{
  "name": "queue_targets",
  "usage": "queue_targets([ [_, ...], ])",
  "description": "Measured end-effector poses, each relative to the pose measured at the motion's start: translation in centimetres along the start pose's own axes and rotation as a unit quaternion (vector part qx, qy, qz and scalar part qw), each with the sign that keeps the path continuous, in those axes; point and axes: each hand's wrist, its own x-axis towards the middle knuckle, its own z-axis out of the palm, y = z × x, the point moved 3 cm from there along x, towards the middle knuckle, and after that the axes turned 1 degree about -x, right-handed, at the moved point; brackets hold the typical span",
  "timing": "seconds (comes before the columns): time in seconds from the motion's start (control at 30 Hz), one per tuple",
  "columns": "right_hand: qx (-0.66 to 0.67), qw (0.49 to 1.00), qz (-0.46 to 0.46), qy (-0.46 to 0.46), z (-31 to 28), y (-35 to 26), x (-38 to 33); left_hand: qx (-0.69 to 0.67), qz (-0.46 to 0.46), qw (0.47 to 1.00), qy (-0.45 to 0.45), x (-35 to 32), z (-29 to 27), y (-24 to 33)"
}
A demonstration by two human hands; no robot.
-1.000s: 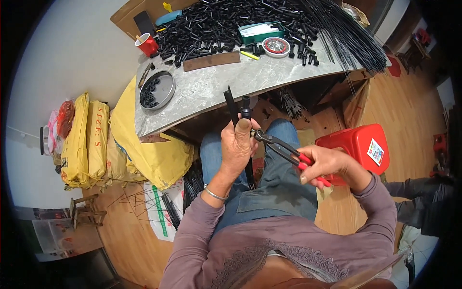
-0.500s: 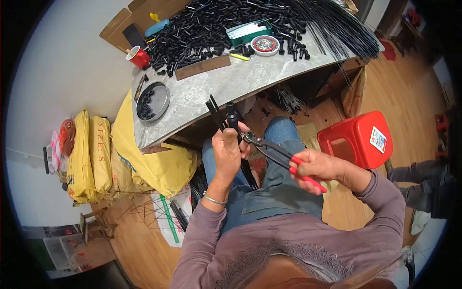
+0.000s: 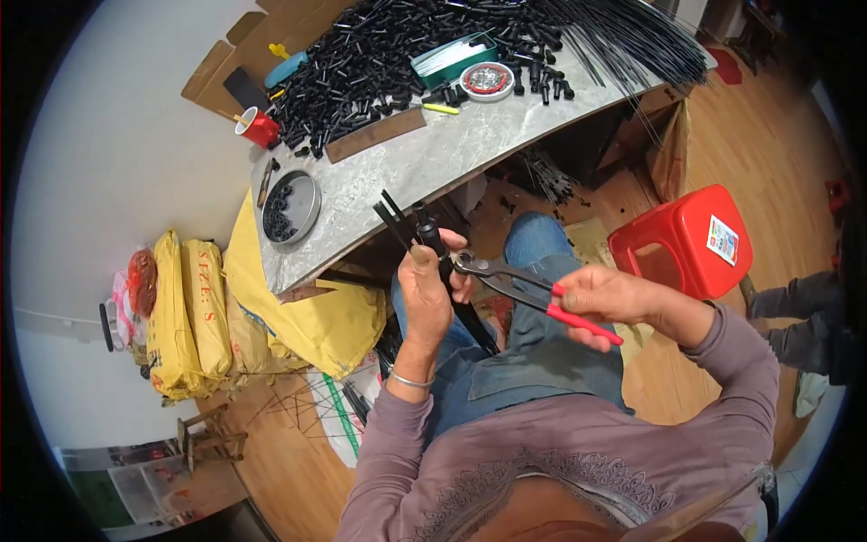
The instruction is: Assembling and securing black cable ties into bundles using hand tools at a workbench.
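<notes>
— Rods [image 3: 424,237], black and thin, stand bundled in the left hand [image 3: 427,291], over the person's lap just below the table edge [image 3: 379,203]. Their tips fan out upward toward the table, and the lower ends run down past the knee.

— How does that hand sit on them?

— Fingers curled tight around the bundle, thumb up along it. A black sleeve sits on the rods right above the thumb.

— And the other hand?

— The right hand [image 3: 607,298] is wrapped around the red handles of a pair of pincers [image 3: 519,289]. The handles lie close together in the fist. The metal head of the pincers touches the rods just beside the left fingers; whether it bites on a rod or only rests against it, I cannot tell.

— What lies around?

— On the grey table, a big heap of short black tubes [image 3: 379,63], a spread of long black rods [image 3: 632,41] at the far right end, a green box [image 3: 456,59], a small round tin [image 3: 486,79], a red cup [image 3: 257,128] and a round metal dish [image 3: 289,206] holding black rings. A red stool [image 3: 686,239] stands right of the knees, and yellow sacks [image 3: 194,307] lean by the wall on the left.
</notes>
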Motion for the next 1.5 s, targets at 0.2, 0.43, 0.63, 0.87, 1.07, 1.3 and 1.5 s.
queue_targets([
  [0.2,-0.386,0.921,0.046,-0.013,0.3,-3.7,-0.3,0.032,0.01,0.999,0.003,-0.2,0.2,-0.1],
  [0.43,-0.102,0.993,-0.023,0.052,0.7,-2.8,-1.1,0.011,0.004,1.0,0.009,0.0,-0.5,-0.2],
  [0.63,0.217,0.973,0.013,-0.082,-0.1,2.7,0.5,-0.008,0.017,0.999,-0.034,0.1,0.4,-0.6],
  [0.87,-0.395,0.911,-0.116,0.026,0.1,-3.1,0.1,-0.021,-0.005,1.0,-0.012,-0.1,0.2,-0.6],
  [1.07,-0.021,0.999,0.024,0.031,2.4,-0.7,-0.1,0.023,0.001,0.999,-0.031,-0.1,0.6,0.0],
  [1.3,-0.015,0.986,0.117,-0.115,-0.2,1.5,0.3,0.009,-0.026,0.996,-0.089,0.3,1.4,0.1],
  [1.5,-0.488,0.867,0.019,0.095,0.9,-3.6,0.3,0.008,-0.029,0.999,-0.041,0.5,0.5,-0.2],
])
